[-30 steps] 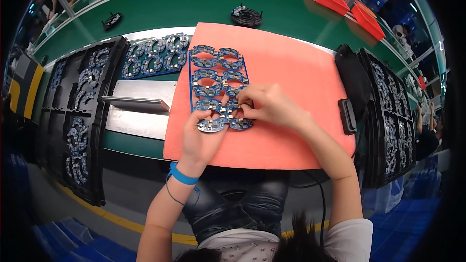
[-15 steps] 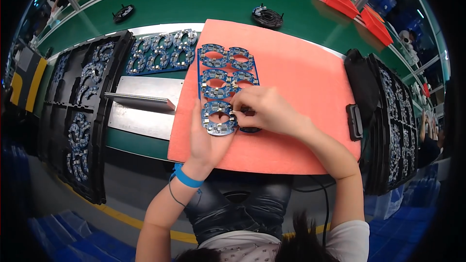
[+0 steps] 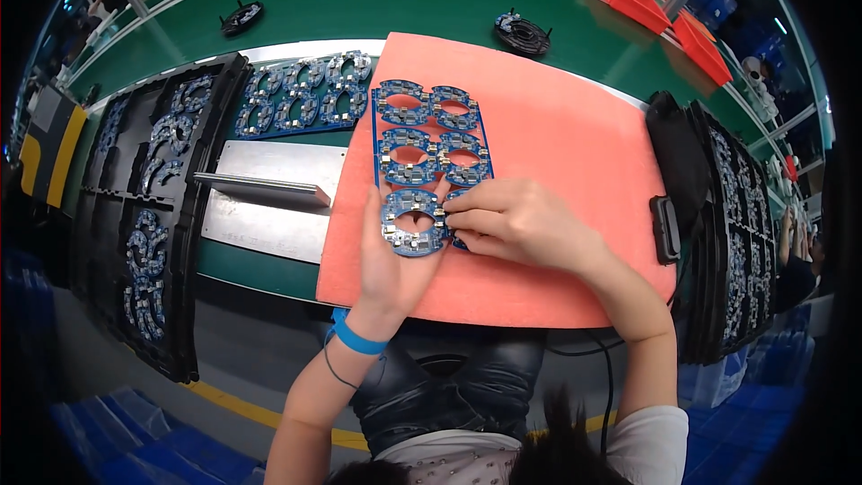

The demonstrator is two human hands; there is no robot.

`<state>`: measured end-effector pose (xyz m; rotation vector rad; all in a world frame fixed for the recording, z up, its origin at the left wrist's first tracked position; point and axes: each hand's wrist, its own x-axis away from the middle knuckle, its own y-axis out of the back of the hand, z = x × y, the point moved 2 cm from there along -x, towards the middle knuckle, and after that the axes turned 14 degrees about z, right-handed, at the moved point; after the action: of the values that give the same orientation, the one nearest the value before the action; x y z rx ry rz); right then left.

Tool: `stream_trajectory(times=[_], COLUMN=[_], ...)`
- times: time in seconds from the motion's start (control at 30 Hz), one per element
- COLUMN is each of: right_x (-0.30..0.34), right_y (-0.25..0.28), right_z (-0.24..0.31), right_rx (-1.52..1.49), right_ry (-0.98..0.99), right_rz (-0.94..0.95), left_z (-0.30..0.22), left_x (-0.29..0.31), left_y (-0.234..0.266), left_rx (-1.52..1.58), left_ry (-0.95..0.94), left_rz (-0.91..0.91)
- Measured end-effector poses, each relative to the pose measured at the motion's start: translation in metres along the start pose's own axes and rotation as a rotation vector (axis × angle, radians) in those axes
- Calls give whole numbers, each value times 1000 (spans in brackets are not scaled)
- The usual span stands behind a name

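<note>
A blue circuit board panel (image 3: 436,160), made up of several ring-shaped boards in two columns, rests mostly on a pink foam mat (image 3: 557,144). Its near end is raised on my left hand (image 3: 388,269), whose thumb lies along the left edge while the other fingers pass underneath. My right hand (image 3: 530,223) pinches the nearest ring in the right column with thumb and fingertips, hiding most of that ring. My left wrist wears a blue strap (image 3: 359,334) with a thin cord.
To the left stand a metal plate with an upright blade (image 3: 269,187), another board panel (image 3: 301,94) and a black tray (image 3: 184,216) of ring boards. A second tray (image 3: 718,242) and a black device (image 3: 664,229) are at right. Black round parts (image 3: 523,33) sit on the green belt (image 3: 359,4).
My right hand has turned flatter, and its fingers now cover the near right ring where a dark patch showed. The black round parts on the belt have shifted right.
</note>
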<state>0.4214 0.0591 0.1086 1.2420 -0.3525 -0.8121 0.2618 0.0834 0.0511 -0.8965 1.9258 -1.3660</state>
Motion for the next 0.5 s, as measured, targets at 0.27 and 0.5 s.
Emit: stream_trajectory(times=[0.27,0.5], right_x=[-8,-25], right_y=[-1,-2], right_z=[-2,-7], right_rx=[-198,-181], right_ry=[-203,-122], right_rz=[3,-115], left_z=[0,0], left_x=[-1,1], left_y=[4,8], left_rx=[-2,14], left_ry=[-14,-11], left_rz=[31,61])
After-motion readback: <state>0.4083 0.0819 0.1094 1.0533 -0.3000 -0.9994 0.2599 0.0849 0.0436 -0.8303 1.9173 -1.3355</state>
